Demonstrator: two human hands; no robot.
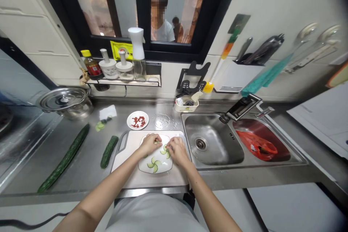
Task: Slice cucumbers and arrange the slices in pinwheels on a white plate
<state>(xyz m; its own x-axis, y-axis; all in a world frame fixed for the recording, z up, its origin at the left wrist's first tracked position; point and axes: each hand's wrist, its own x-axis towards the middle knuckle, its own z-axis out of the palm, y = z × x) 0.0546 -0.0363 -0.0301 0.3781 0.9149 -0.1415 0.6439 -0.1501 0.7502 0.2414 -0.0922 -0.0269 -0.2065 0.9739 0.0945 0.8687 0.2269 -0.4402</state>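
Observation:
A white plate (163, 167) with a dark rim lies on a pale cutting board (129, 163). Thin cucumber slices (154, 165) form a pinwheel at its front, and more slices (164, 151) are fanned out by my right fingers. My left hand (150, 144) is over the plate's far left, its thumb and fingers pinched together; a bit of green shows beneath them. Close by, my right hand (177, 149) pinches at the fanned slices, with a tiny red spot at the fingertips. What either pinch contains is too small to make out.
Behind the board stands a small dish (138, 120) of red pieces. Left of it lie a cut cucumber (109, 152), a long cucumber (65, 157) and a lidded pot (66, 103). A double sink (214, 141) with a red bag (257, 145) is to the right.

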